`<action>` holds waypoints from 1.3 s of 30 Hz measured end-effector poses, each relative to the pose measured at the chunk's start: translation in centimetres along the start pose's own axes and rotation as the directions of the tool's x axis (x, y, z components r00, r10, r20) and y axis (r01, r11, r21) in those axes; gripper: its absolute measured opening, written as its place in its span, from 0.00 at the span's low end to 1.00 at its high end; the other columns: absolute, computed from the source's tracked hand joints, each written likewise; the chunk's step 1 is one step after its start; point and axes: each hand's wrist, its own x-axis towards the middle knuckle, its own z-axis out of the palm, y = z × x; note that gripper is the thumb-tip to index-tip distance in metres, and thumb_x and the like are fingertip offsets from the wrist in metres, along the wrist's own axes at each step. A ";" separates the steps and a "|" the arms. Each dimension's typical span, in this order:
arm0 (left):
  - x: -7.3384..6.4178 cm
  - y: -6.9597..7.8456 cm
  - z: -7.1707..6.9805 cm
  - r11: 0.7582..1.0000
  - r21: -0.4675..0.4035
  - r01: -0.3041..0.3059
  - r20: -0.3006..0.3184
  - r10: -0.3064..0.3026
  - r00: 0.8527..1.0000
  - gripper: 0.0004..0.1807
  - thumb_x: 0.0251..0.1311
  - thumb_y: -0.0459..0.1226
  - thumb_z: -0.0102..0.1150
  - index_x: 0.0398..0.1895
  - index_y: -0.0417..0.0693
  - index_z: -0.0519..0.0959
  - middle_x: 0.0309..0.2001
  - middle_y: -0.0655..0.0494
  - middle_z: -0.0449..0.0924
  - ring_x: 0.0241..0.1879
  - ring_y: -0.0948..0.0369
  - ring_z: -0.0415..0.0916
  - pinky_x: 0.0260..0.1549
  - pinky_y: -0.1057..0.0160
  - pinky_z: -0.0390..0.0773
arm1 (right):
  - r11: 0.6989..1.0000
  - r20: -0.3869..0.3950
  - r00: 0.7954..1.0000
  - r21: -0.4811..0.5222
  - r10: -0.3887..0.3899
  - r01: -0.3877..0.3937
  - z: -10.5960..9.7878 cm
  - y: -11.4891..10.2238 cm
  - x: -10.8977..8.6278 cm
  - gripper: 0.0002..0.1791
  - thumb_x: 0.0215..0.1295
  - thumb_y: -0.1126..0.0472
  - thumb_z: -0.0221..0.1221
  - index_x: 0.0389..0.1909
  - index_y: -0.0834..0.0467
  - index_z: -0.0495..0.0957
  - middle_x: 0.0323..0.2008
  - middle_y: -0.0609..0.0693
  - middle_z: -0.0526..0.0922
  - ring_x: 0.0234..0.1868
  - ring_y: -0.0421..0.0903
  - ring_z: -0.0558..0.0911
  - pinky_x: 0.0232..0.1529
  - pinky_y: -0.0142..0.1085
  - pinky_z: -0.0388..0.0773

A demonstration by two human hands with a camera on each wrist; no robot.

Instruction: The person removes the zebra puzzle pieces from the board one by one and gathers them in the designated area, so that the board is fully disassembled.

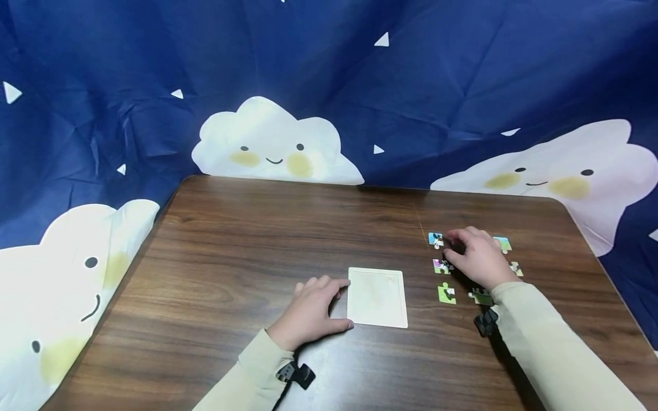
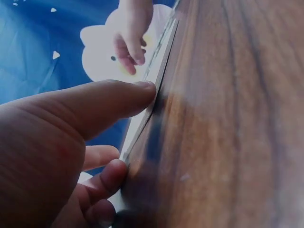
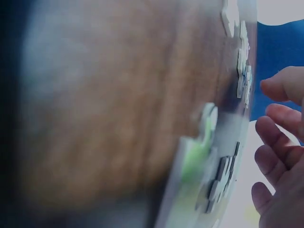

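Note:
A square, cream-coloured puzzle tray (image 1: 377, 298) with a raised rim lies flat on the table. My left hand (image 1: 313, 311) rests at its left side, thumb and fingertips touching the edge. In the left wrist view, the thumb (image 2: 114, 100) lies against the tray's rim. Over several jigsaw pieces to the right, my right hand (image 1: 479, 258) hovers with loosely bent fingers, and nothing shows in its grasp. Near its fingertips are a blue piece (image 1: 436, 240) and a purple-and-green piece (image 1: 441, 266). A green piece (image 1: 446, 293) lies closer to me. The hand partly hides other pieces.
Beyond the right hand lie a blue-green piece (image 1: 504, 244) and a small piece (image 1: 516, 269); a dark-green piece (image 1: 482, 297) sits by the wrist. The brown wooden table (image 1: 247, 240) ends at a blue curtain (image 1: 411, 85) printed with clouds.

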 end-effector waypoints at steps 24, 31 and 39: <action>0.1 -0.1 -0.1 0.998 0.063 0.024 -0.022 -0.022 1.000 0.40 0.45 0.60 0.73 0.63 0.60 0.77 0.41 0.64 0.75 0.40 0.62 0.69 0.36 0.61 0.58 | 0.991 0.170 0.983 -0.125 0.074 -0.053 0.2 -0.9 2.8 0.18 0.60 0.53 0.61 0.44 0.62 0.81 0.42 0.58 0.79 0.46 0.61 0.75 0.37 0.52 0.58; 0.1 0.0 -0.2 0.998 0.056 0.019 -0.007 -0.019 1.000 0.40 0.45 0.61 0.73 0.64 0.60 0.77 0.45 0.63 0.77 0.44 0.61 0.70 0.37 0.62 0.58 | 0.993 0.131 0.990 -0.111 0.055 -0.041 0.2 -0.9 2.3 0.17 0.60 0.53 0.61 0.42 0.62 0.82 0.42 0.57 0.80 0.46 0.59 0.76 0.37 0.51 0.57; 0.4 -0.2 -0.1 0.998 0.060 0.008 0.006 -0.008 1.000 0.41 0.45 0.61 0.73 0.65 0.61 0.76 0.49 0.62 0.79 0.48 0.60 0.72 0.38 0.61 0.60 | 0.998 0.049 0.999 -0.052 0.023 -0.021 0.3 -1.9 1.3 0.15 0.56 0.52 0.65 0.39 0.58 0.83 0.38 0.53 0.81 0.42 0.55 0.78 0.39 0.51 0.58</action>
